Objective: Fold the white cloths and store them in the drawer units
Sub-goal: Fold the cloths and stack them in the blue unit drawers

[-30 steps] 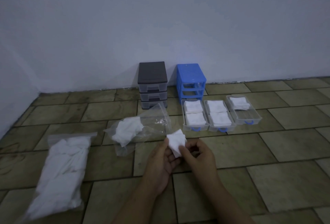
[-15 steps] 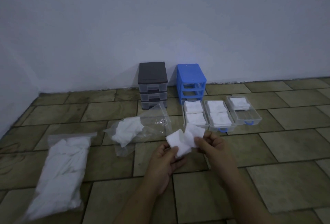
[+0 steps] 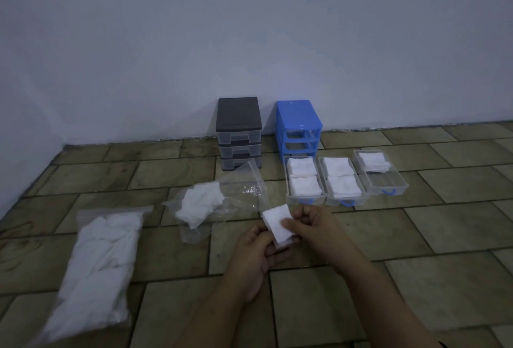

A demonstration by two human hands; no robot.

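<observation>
Cloth (image 3: 277, 221) — small, white, limp and light — sits pinched between left hand (image 3: 254, 253) and right hand (image 3: 311, 225), best held by its folded edges, I'd say.

Tiled floor (image 3: 458, 236), brownish, meeting a pale wall. Against the wall, side by side: dark drawer unit (image 3: 239, 132) with its drawers in, blue drawer unit (image 3: 299, 128) with open slots. Just in front of the blue one, three clear drawers (image 3: 345, 181) in a row (folded white cloths inside; the rightmost only part filled). Nearer, at left, a full clear bag (image 3: 95, 267) of white cloths; beside it an opened bag (image 3: 213, 206), a few cloths left in it.
</observation>
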